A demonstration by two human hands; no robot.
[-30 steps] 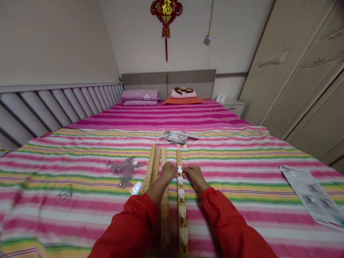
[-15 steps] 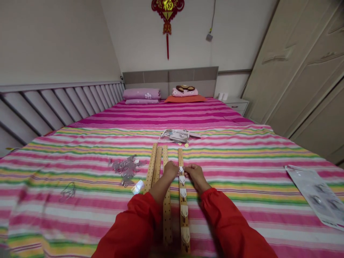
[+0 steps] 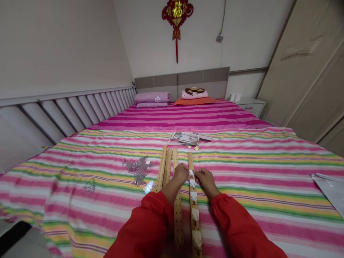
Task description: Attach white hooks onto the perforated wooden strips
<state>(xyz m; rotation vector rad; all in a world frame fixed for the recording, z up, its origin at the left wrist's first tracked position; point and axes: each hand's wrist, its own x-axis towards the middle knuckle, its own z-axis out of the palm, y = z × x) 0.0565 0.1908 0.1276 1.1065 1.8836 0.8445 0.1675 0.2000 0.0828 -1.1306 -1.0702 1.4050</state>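
Observation:
A wooden strip [image 3: 190, 157] with holes lies lengthwise on the striped bedspread, bearing a row of several white hooks [image 3: 195, 215]. At the topmost white hook [image 3: 191, 173], my left hand [image 3: 181, 172] closes in from the left, fingers bent and pinched at its edge. On the opposite side my right hand [image 3: 206, 180] pinches the same hook between thumb and forefinger. The fingertips partly cover it. Left of this strip lie several more perforated wooden strips [image 3: 176, 206], with my left forearm crossing over them.
Clear plastic pieces with metal hooks [image 3: 139, 168] lie in a heap at the left, near a shiny wrapper [image 3: 149, 187]. Crumpled packaging [image 3: 188, 137] rests beyond the strips. A plastic package [image 3: 329, 190] lies far right. A railing [image 3: 88, 104] borders the bed's left side.
The view has turned slightly left, so everything sits further right in the picture. Both hands stay at the same topmost hook.

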